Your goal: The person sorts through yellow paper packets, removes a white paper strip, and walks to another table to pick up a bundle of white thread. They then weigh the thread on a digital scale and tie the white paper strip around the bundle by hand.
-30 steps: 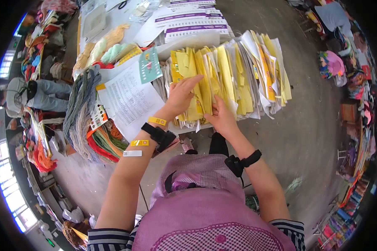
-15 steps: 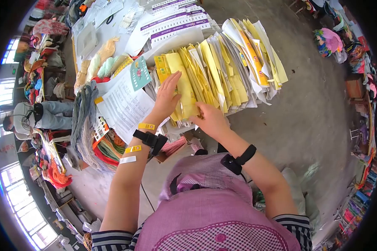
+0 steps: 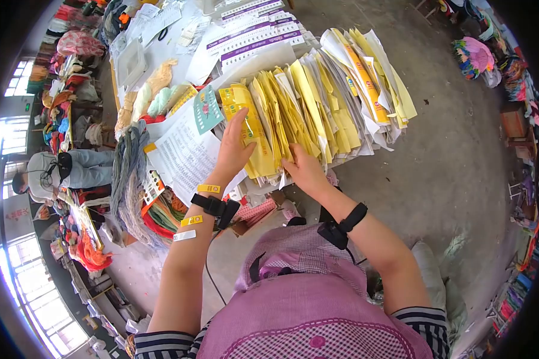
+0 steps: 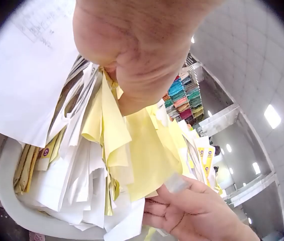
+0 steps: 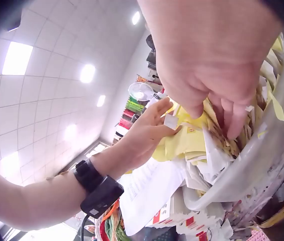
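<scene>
A long row of yellow and white paper envelopes [image 3: 317,113] stands on edge in a pale plastic bin [image 5: 232,173]. My left hand [image 3: 233,149] lies with fairly straight fingers against a printed yellow envelope [image 3: 254,146] that leans over at the row's left end. At the near edge of the row, my right hand [image 3: 305,170] pinches a yellow envelope [image 4: 147,155] between thumb and curled fingers. The left wrist view shows that right hand low beside the envelope's corner. In the right wrist view its fingertips go in among the papers and are partly hidden.
Left of the bin lie a handwritten sheet [image 3: 182,152], a green card [image 3: 208,110] and hanks of yarn [image 3: 129,179]. Purple-striped white cards [image 3: 257,42] are stacked behind it. A person [image 3: 66,170] is at the far left, and yarn-laden shelves line both sides.
My left hand has shifted left with the envelopes, and a printed yellow one now leans flatter there. My right hand has moved slightly left along the near edge. The head view has shifted.
</scene>
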The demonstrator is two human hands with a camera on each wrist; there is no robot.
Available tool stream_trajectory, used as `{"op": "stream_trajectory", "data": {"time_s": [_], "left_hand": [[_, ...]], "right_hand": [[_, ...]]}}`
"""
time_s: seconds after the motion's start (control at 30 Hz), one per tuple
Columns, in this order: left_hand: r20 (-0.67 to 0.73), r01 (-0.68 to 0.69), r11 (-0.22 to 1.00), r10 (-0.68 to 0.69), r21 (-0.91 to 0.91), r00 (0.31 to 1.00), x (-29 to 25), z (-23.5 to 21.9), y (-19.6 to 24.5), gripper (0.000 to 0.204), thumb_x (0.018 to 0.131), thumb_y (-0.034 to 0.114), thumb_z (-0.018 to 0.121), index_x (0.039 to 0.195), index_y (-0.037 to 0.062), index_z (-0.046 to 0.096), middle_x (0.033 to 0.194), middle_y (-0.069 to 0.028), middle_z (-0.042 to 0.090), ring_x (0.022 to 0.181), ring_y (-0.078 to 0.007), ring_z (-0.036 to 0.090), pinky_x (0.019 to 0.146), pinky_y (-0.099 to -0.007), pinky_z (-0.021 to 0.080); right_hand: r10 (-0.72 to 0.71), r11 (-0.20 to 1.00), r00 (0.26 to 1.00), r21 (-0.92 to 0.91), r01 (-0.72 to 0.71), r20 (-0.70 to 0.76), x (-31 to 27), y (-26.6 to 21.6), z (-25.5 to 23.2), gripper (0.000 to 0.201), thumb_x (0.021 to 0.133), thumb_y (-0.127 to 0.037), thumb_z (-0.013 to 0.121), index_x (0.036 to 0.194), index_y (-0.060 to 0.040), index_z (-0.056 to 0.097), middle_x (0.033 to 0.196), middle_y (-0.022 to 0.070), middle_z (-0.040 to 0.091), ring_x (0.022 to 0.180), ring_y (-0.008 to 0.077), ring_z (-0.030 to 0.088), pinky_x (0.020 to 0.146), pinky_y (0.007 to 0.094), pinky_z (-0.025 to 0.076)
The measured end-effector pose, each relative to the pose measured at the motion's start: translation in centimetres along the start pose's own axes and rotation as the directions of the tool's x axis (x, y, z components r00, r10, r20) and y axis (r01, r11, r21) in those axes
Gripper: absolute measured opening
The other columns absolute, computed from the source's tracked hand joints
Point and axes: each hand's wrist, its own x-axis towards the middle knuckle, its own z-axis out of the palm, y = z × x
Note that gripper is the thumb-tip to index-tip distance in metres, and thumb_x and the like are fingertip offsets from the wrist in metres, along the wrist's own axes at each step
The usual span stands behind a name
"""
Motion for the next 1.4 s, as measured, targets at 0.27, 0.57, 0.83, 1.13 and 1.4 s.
{"op": "stream_trajectory", "data": {"time_s": [0.27,0.57,0.83,1.13,1.4], "left_hand": [[0.098,-0.198,0.962,0.183,0.188,0.978,0.2,-0.4,1.7,0.047,0.079,-0.006,0.061,0.123,0.0107,0.063,0.147,-0.019,0.042,0.135,-0.0368,0.041,0.111,-0.0453,0.037],[0.145,-0.051,0.972,0.017,0.229,0.989,-0.4,-0.2,1.7,0.03,0.082,0.003,0.06,0.108,0.0153,0.065,0.13,-0.0111,0.057,0.125,-0.0337,0.05,0.105,-0.046,0.037],[0.122,-0.345,0.817,0.326,0.462,0.937,1.0,-0.3,2.6,0.026,0.079,0.002,0.063,0.103,0.0108,0.064,0.12,-0.0067,0.061,0.119,-0.0283,0.053,0.1,-0.0443,0.041],[0.197,-0.379,0.805,0.324,0.456,0.925,0.1,-1.7,0.8,0.018,0.078,0.006,0.067,0.094,0.0113,0.062,0.11,-0.0007,0.066,0.119,-0.0261,0.055,0.1,-0.0418,0.042],[0.204,-0.336,0.813,0.269,0.476,0.941,-1.2,-3.1,1.0,0.018,0.079,0.009,0.064,0.097,0.0132,0.064,0.107,-0.0005,0.065,0.116,-0.0238,0.055,0.104,-0.0416,0.039]], "right_hand": [[0.05,0.998,0.998,0.023,-0.051,0.026,0.0,0.1,-0.2,0.041,0.09,-0.022,0.06,0.123,0.0021,0.051,0.097,0.029,0.066,0.093,0.0448,0.064,0.081,0.0491,0.051],[0.009,1.0,0.998,-0.012,-0.01,-0.064,0.1,1.0,-0.3,0.043,0.091,-0.018,0.052,0.129,0.002,0.046,0.095,0.0317,0.065,0.091,0.0488,0.062,0.081,0.0535,0.049],[0.058,0.995,0.997,0.086,-0.053,-0.053,0.4,2.6,0.4,0.042,0.091,-0.017,0.05,0.128,0.0022,0.046,0.093,0.0342,0.064,0.089,0.051,0.061,0.08,0.0561,0.048],[-0.011,0.988,0.999,0.155,0.017,-0.041,-0.2,2.9,-0.6,0.042,0.093,-0.01,0.057,0.13,0.0035,0.043,0.1,0.0165,0.066,0.089,0.0198,0.069,0.073,0.0332,0.055],[-0.181,0.982,0.979,0.035,0.185,-0.093,-0.7,-2.0,-1.8,0.038,0.089,-0.007,0.061,0.124,0.0008,0.052,0.102,0.0185,0.066,0.09,0.0294,0.067,0.078,0.0371,0.053]]}}
